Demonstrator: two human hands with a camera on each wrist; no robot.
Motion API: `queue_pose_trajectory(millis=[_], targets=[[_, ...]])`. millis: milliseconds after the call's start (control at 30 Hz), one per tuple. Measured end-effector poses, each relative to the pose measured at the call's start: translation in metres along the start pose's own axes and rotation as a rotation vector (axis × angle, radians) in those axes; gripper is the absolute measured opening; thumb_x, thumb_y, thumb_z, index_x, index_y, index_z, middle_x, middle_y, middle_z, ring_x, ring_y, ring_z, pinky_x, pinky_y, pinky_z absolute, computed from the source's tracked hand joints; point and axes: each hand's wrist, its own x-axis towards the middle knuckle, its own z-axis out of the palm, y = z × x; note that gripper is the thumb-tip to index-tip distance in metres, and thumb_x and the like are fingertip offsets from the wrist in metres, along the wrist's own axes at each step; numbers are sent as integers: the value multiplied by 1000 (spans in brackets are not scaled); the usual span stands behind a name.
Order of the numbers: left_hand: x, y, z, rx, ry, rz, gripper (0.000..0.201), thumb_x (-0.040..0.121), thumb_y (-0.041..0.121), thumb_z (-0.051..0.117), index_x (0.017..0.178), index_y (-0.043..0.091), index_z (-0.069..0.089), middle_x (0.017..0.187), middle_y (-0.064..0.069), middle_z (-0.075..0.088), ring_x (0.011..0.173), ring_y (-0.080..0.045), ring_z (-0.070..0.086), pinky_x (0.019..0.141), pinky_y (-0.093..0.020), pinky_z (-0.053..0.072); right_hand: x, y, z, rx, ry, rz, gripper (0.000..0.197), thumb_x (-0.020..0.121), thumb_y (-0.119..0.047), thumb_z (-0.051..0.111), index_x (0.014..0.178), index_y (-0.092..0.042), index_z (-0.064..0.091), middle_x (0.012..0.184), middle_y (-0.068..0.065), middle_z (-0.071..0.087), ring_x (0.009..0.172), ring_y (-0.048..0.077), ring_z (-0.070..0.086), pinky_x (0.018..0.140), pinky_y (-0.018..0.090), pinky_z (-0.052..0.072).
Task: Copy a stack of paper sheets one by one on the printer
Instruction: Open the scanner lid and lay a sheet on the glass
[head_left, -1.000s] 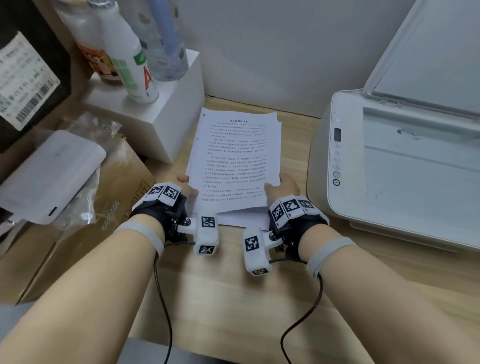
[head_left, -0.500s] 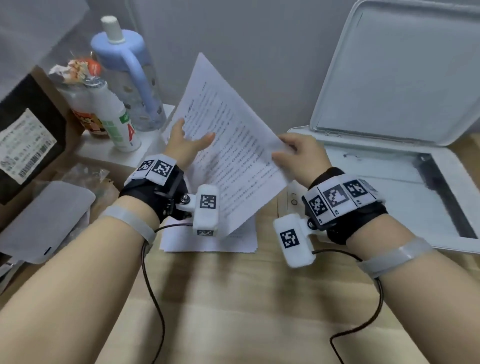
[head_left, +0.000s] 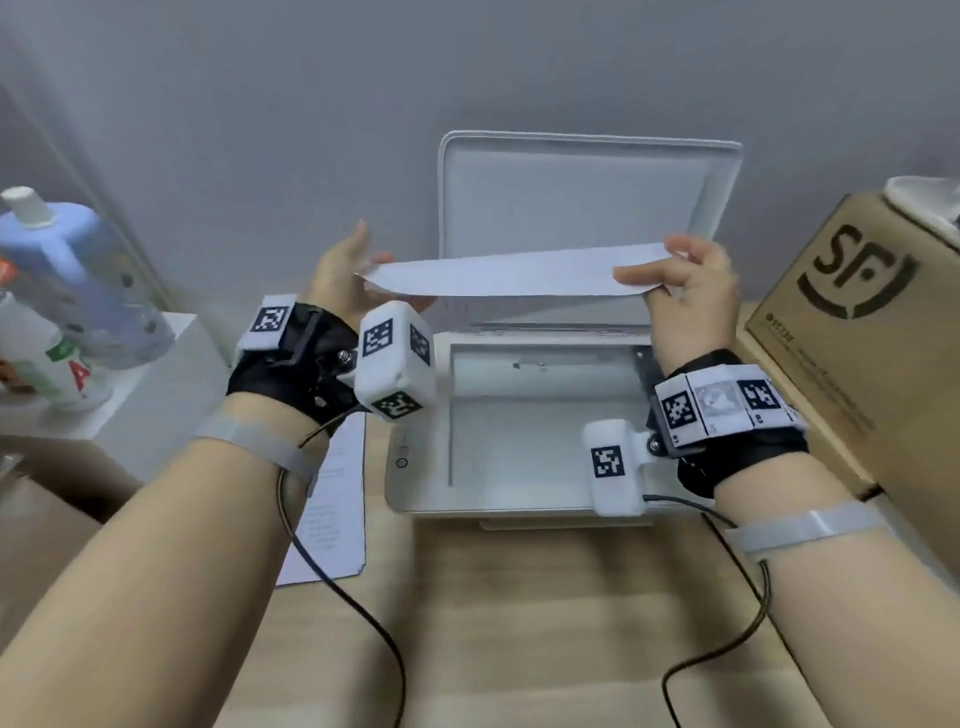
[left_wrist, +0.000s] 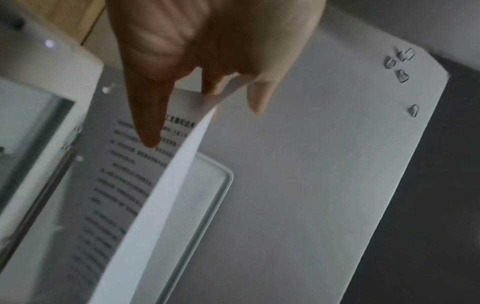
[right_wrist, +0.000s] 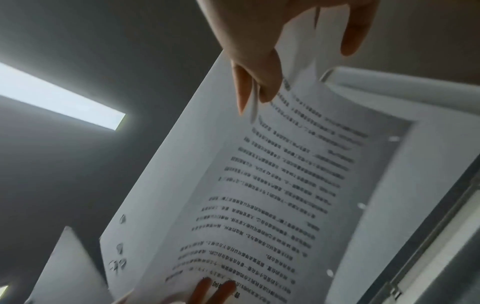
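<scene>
Sheet held over the open scanner

Left hand (head_left: 345, 275) and right hand (head_left: 680, 283) pinch the printed sheet's (head_left: 514, 273) short ends, text-side down, long axis crosswise above the scanner glass (head_left: 519, 431).

At twelve o'clock the right hand (right_wrist: 262, 51) pinches the edge of a printed sheet (right_wrist: 272, 185), text side facing the camera. Fingertips (right_wrist: 200, 288) of the left hand touch it at six o'clock; the printer's raised lid (right_wrist: 415, 86) shows at two o'clock.
</scene>
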Motion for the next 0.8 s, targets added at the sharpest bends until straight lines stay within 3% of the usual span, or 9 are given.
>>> queue_pose_trajectory(millis=[100, 133, 200, 300, 367, 433, 533, 667, 800], targets=[[-3, -26, 26, 265, 38, -44, 8, 92, 17, 58, 98, 12, 60, 84, -5, 61, 60, -17, 61, 50, -20, 53, 9, 28, -26, 40, -4, 19, 50, 81, 19, 48, 76, -26, 68, 129, -1, 44, 116, 3, 40, 102, 13, 32], [-1, -37, 33, 326, 65, -5, 21, 92, 9, 57, 112, 14, 58, 89, -4, 61, 62, -15, 60, 44, -17, 50, 10, 40, -33, 35, -14, 28, 51, 80, 20, 47, 76, -26, 68, 130, -1, 44, 116, 3, 40, 103, 15, 33], [7, -59, 39, 410, 111, 61, 44, 90, -5, 55, 129, 13, 49, 93, -6, 59, 68, -14, 58, 41, -17, 49, 9, 63, -41, -11, -63, 48, 51, 79, 21, 44, 78, -24, 69, 130, -1, 44, 116, 5, 42, 97, 6, 32], [21, -95, 30, 556, 210, 98, 47, 81, -15, 59, 123, 4, 54, 95, -11, 61, 71, -17, 60, 53, -20, 52, -3, 100, -45, -59, -211, 117, 53, 79, 21, 45, 77, -27, 69, 131, -1, 43, 121, 12, 44, 95, 10, 32], [28, -117, 22, 688, 252, 84, 45, 74, -14, 66, 111, 11, 61, 106, -13, 64, 82, -23, 65, 68, -28, 55, -16, 120, -47, -94, -291, 159, 52, 80, 20, 49, 76, -28, 68, 132, -1, 42, 123, 11, 41, 97, 14, 30], [30, -133, 17, 827, 266, 73, 45, 71, -11, 70, 106, 16, 63, 112, -10, 63, 93, -27, 62, 82, -32, 51, -31, 134, -50, -182, -378, 162, 48, 81, 18, 47, 85, -24, 71, 135, 1, 40, 127, 13, 37, 97, 10, 25], [30, -149, 9, 1008, 280, 46, 47, 75, -8, 68, 116, 13, 63, 118, -6, 58, 92, -20, 53, 79, -26, 41, -51, 149, -54, -276, -496, 191, 41, 82, 10, 51, 97, -23, 71, 137, -1, 38, 131, 14, 33, 98, 11, 24], [28, -161, 5, 1267, 350, 80, 44, 78, -1, 71, 117, 16, 64, 134, -7, 52, 101, -17, 51, 79, -23, 39, -71, 153, -54, -536, -689, 244, 28, 80, -28, 66, 104, -41, 63, 140, -11, 33, 133, 10, 28, 111, 32, 11], [24, -168, 4, 1445, 374, 158, 50, 77, 1, 72, 124, 14, 60, 144, -11, 30, 129, -24, 39, 102, -24, 31, -73, 146, -49, -616, -673, 222, 22, 82, -49, 57, 103, -42, 62, 130, -13, 39, 124, 6, 33, 105, 35, 12]])
